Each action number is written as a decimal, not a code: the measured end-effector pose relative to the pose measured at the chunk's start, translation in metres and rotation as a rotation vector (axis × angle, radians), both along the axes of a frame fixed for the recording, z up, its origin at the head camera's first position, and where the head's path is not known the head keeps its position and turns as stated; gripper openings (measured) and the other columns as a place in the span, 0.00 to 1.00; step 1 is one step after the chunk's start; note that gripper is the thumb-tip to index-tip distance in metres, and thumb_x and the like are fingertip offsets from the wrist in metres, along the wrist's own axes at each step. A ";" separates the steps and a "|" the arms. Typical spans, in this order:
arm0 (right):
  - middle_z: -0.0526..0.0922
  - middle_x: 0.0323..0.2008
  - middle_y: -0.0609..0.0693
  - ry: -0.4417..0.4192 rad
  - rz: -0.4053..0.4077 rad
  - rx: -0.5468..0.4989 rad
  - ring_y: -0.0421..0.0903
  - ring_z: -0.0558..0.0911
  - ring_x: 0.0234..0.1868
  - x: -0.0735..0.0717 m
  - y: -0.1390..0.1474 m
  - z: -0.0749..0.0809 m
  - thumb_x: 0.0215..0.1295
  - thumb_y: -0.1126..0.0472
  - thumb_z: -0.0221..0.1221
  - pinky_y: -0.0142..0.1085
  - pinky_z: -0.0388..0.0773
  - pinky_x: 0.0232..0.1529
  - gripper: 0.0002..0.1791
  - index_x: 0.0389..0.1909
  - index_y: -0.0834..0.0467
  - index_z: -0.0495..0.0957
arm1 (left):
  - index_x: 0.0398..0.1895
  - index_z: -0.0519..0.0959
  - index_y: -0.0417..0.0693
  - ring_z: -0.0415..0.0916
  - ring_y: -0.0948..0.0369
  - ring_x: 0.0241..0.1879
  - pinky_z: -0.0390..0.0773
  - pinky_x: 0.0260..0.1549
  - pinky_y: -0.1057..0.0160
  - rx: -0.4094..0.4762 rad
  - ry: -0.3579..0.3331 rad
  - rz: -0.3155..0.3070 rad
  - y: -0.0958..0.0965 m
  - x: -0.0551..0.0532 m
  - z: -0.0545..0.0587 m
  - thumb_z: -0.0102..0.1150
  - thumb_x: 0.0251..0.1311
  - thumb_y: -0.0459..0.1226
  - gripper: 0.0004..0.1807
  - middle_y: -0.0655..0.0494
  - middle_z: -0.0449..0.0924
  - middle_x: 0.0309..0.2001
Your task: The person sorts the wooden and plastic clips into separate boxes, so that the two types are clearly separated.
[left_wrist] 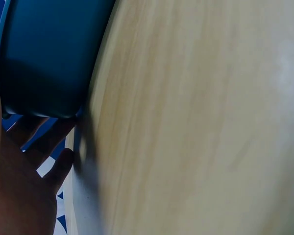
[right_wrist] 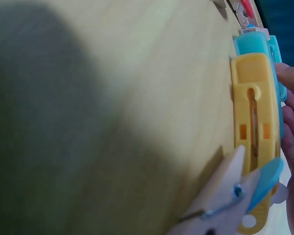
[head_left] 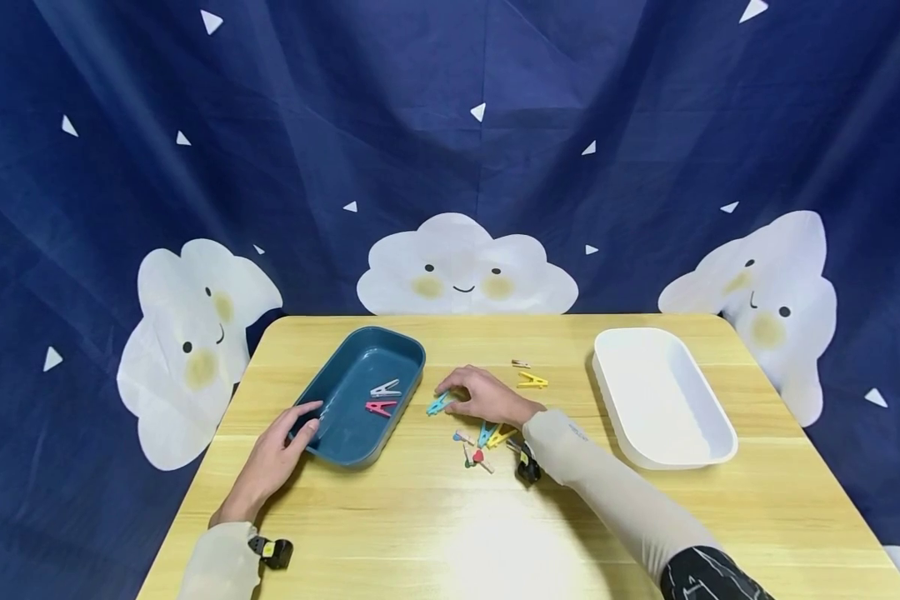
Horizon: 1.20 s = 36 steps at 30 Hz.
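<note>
My left hand (head_left: pixel 268 461) holds the near left corner of a dark blue plastic bin (head_left: pixel 357 364), with fingertips over its rim. In the left wrist view, other fingers (left_wrist: pixel 57 132) spread along the bin's outer wall. Inside the bin lie a white clothespin (head_left: pixel 386 389) and a pink clothespin (head_left: pixel 380 407). To the right of the bin, my right hand (head_left: pixel 487 395) pinches a light blue clothespin (head_left: pixel 438 404) between thumb and fingers, low over the table. Below that hand is a loose group with another blue clothespin (head_left: pixel 486 433), a yellow clothespin (head_left: pixel 501 436) and small wooden pegs (head_left: pixel 480 457) with coloured ends.
Farther back lie another yellow clothespin (head_left: pixel 532 380) and a small wooden peg (head_left: pixel 521 363). A white bin (head_left: pixel 663 392) stands at the right of the wooden table (head_left: pixel 390 533). Behind the table hangs a dark blue curtain (head_left: pixel 412 125) with cloud prints.
</note>
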State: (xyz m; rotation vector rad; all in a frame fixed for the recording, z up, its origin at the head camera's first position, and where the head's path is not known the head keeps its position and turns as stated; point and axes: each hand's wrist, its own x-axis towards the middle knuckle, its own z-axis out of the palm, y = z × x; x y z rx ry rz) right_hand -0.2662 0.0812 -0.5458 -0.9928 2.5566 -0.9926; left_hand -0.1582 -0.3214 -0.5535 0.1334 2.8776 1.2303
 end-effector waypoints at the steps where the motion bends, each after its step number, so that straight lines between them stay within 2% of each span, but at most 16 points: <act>1: 0.88 0.58 0.46 0.003 -0.003 0.003 0.48 0.82 0.62 0.000 0.000 0.000 0.76 0.57 0.70 0.50 0.79 0.70 0.16 0.61 0.52 0.87 | 0.80 0.72 0.55 0.65 0.36 0.79 0.66 0.74 0.28 0.000 -0.001 0.000 0.000 0.000 0.000 0.47 0.86 0.57 0.30 0.40 0.71 0.79; 6: 0.88 0.57 0.46 0.008 -0.015 0.004 0.48 0.83 0.62 0.000 0.000 -0.002 0.77 0.57 0.69 0.50 0.79 0.70 0.14 0.60 0.51 0.88 | 0.80 0.72 0.56 0.64 0.36 0.80 0.66 0.74 0.27 0.003 -0.001 0.001 0.000 0.000 -0.001 0.47 0.86 0.57 0.30 0.41 0.70 0.79; 14: 0.88 0.54 0.44 -0.019 -0.053 -0.040 0.45 0.83 0.56 0.003 0.002 -0.003 0.76 0.57 0.69 0.45 0.83 0.59 0.12 0.57 0.50 0.89 | 0.80 0.72 0.55 0.65 0.36 0.79 0.66 0.73 0.27 0.004 0.001 0.000 0.001 0.001 0.000 0.47 0.86 0.57 0.30 0.40 0.70 0.79; 18: 0.88 0.53 0.43 -0.023 -0.075 -0.065 0.44 0.83 0.55 0.004 0.002 -0.001 0.75 0.56 0.70 0.43 0.84 0.58 0.13 0.57 0.50 0.88 | 0.80 0.72 0.55 0.64 0.36 0.80 0.65 0.74 0.27 0.005 -0.003 0.006 0.000 0.001 0.000 0.47 0.86 0.57 0.30 0.40 0.70 0.79; 25: 0.88 0.57 0.46 -0.019 -0.086 -0.089 0.49 0.84 0.62 0.005 0.001 0.014 0.76 0.57 0.70 0.50 0.83 0.67 0.14 0.58 0.51 0.88 | 0.80 0.72 0.55 0.63 0.36 0.80 0.64 0.75 0.27 0.008 -0.010 0.008 0.000 0.001 0.000 0.47 0.85 0.58 0.30 0.40 0.70 0.79; 33: 0.88 0.57 0.48 0.008 -0.082 -0.178 0.52 0.84 0.62 0.005 -0.004 0.033 0.76 0.57 0.70 0.55 0.81 0.68 0.14 0.58 0.52 0.88 | 0.80 0.72 0.54 0.63 0.35 0.80 0.63 0.75 0.27 0.005 -0.005 0.005 0.001 0.001 0.001 0.47 0.86 0.57 0.30 0.39 0.70 0.79; 36: 0.89 0.57 0.48 -0.006 -0.075 -0.214 0.54 0.84 0.62 0.006 -0.010 0.039 0.75 0.57 0.70 0.57 0.81 0.69 0.14 0.58 0.53 0.88 | 0.80 0.72 0.54 0.63 0.35 0.80 0.63 0.75 0.27 0.001 0.002 0.000 0.001 0.001 0.001 0.47 0.86 0.57 0.30 0.39 0.70 0.79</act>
